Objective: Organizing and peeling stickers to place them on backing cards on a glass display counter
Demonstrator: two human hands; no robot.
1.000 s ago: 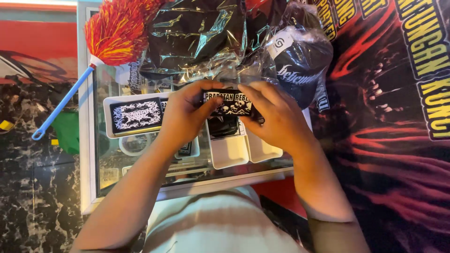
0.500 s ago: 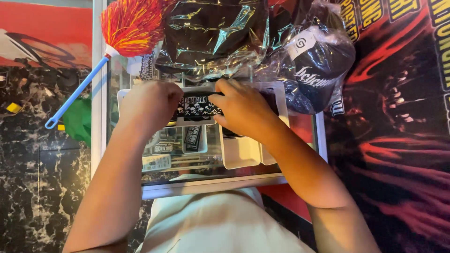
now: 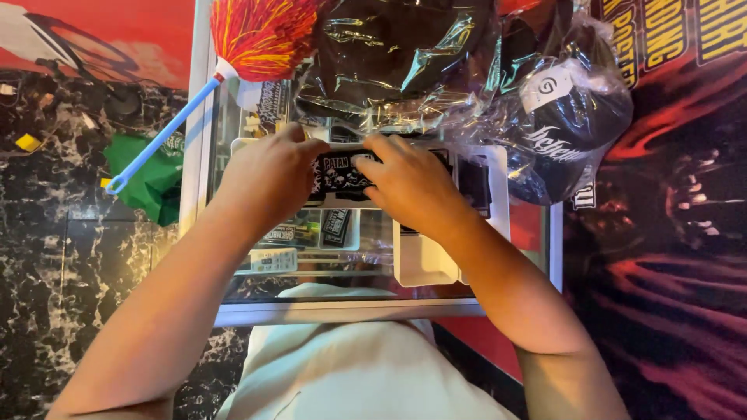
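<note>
Both of my hands meet over a glass display counter (image 3: 358, 311). My left hand (image 3: 268, 175) and my right hand (image 3: 408, 183) pinch the two ends of a small black patch with white print (image 3: 338, 173), held flat just above the counter top. Under my right hand lies a white tray (image 3: 424, 260), partly covered by my wrist. A black item (image 3: 475, 183) rests on the tray's far right part.
A feather duster (image 3: 261, 31) with a blue handle (image 3: 159, 136) lies at the counter's far left. Black garments in clear plastic bags (image 3: 389, 62) and a bagged black cap (image 3: 572, 132) crowd the far side. A dark printed banner (image 3: 669, 233) fills the right.
The view has shifted, so the counter sits more to the right. My hands stay together on the patch and have moved it slightly toward the counter's far edge.
</note>
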